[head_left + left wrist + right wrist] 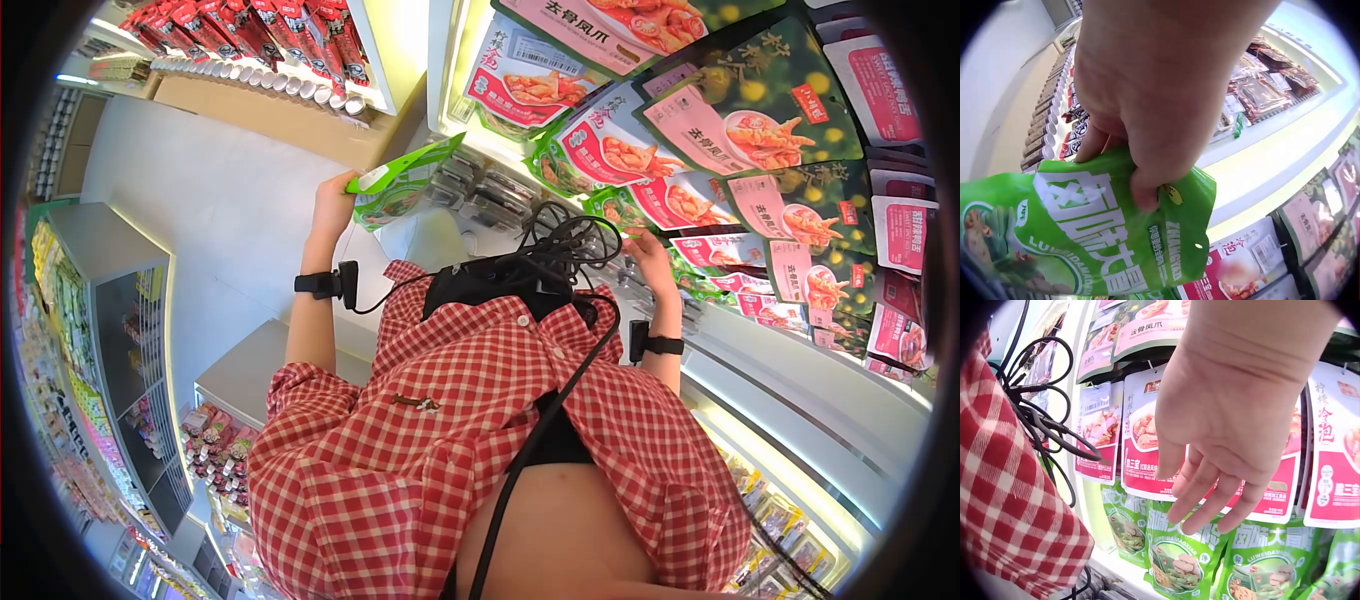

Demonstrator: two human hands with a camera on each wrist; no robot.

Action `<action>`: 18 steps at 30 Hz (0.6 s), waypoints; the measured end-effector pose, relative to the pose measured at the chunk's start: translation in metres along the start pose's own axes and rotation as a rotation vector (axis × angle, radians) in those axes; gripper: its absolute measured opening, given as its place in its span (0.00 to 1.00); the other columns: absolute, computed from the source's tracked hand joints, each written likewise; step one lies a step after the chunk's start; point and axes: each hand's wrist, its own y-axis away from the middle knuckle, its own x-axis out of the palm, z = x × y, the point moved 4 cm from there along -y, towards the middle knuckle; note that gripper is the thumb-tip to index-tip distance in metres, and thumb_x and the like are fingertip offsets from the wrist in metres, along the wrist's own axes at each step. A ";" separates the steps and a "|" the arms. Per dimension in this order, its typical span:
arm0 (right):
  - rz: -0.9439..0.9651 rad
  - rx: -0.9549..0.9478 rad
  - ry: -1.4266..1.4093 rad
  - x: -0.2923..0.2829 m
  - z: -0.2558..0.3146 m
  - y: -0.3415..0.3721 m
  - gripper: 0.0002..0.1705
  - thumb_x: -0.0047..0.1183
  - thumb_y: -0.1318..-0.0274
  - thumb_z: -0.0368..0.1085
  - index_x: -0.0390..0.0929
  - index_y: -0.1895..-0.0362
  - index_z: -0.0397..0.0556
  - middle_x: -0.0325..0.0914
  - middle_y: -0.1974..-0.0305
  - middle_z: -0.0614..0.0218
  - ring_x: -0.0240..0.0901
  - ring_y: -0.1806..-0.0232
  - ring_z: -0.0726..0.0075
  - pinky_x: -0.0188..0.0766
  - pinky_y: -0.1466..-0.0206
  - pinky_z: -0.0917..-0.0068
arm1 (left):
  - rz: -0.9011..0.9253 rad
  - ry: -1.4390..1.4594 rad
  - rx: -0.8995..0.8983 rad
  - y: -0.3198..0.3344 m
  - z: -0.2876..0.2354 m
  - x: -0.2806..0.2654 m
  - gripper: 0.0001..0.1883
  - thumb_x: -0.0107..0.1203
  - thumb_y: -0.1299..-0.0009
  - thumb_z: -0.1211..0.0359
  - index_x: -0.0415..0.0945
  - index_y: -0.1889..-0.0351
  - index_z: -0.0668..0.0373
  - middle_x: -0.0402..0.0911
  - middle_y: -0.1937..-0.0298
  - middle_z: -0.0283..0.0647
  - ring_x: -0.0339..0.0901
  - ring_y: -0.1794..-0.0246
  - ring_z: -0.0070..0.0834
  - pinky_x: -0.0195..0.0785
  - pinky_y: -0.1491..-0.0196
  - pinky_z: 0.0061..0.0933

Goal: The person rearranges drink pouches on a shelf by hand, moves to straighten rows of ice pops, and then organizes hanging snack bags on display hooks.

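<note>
A green snack pouch (1091,228) with white lettering is pinched at its top edge between the thumb and fingers of my left hand (332,212). In the head view this pouch (400,188) is held out to the left, away from the hanging display. My right hand (1225,434) is beside the display, fingers loosely extended and holding nothing. Its fingertips overlap a hanging green pouch (1179,559) of matching design in the right wrist view. Behind that hand hang white and pink snack packets (1141,434) with pictures of food.
A bundle of black cables (570,240) hangs at the chest, close to the right hand. Dark green and pink packets (770,130) fill the upper right rack. Stacked trays (495,200) lie low beyond the held pouch. A grey shelving unit (120,290) stands at the left.
</note>
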 end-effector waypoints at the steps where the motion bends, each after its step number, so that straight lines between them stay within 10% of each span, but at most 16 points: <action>1: 0.009 -0.011 -0.013 0.003 -0.001 -0.001 0.16 0.50 0.41 0.39 0.71 0.51 0.44 0.80 0.65 0.61 0.75 0.62 0.71 0.68 0.55 0.75 | -0.005 -0.046 -0.015 0.006 0.007 -0.006 0.10 0.50 0.45 0.78 0.78 0.67 0.60 0.78 0.72 0.50 0.76 0.70 0.46 0.68 0.67 0.34; 10: -0.014 -0.122 0.028 0.001 0.013 -0.021 0.16 0.51 0.42 0.38 0.72 0.51 0.45 0.80 0.67 0.60 0.75 0.63 0.71 0.68 0.58 0.74 | 0.034 -0.244 -0.031 0.014 -0.016 -0.027 0.08 0.50 0.45 0.74 0.78 0.70 0.57 0.77 0.73 0.51 0.75 0.71 0.48 0.68 0.68 0.37; 18: 0.041 -0.428 0.021 0.054 0.219 -0.032 0.16 0.49 0.41 0.36 0.71 0.50 0.45 0.79 0.62 0.64 0.74 0.60 0.72 0.68 0.56 0.75 | 0.312 -0.125 0.189 -0.042 -0.028 -0.027 0.06 0.52 0.46 0.73 0.78 0.71 0.59 0.76 0.75 0.51 0.74 0.72 0.47 0.66 0.68 0.39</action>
